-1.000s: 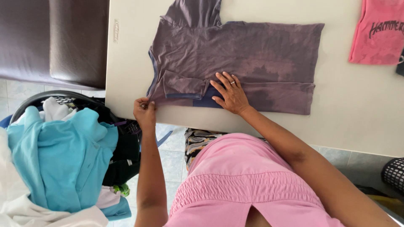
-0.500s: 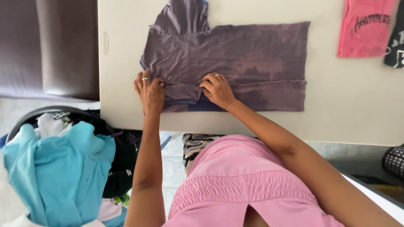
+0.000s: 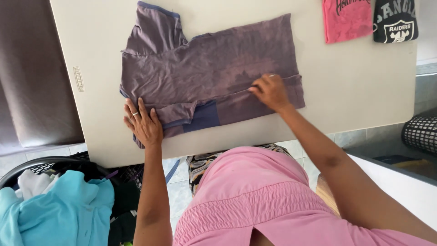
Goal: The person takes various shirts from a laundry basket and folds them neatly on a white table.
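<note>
A faded purple T-shirt lies spread on the beige table, its near edge folded over in a long strip. My left hand, with a ring on one finger, presses flat on the folded sleeve at the shirt's left near corner. My right hand rests fingers down on the fold line toward the shirt's right end. Neither hand grips the cloth; both lie on top of it.
A folded pink shirt and a folded black shirt lie at the table's far right. A dark laundry basket with turquoise and white clothes stands on the floor at lower left. A black mesh bin sits at right.
My left hand came up from the table's edge onto the shirt's sleeve. My right hand slid right along the fold. The view shifted, showing the black shirt.
</note>
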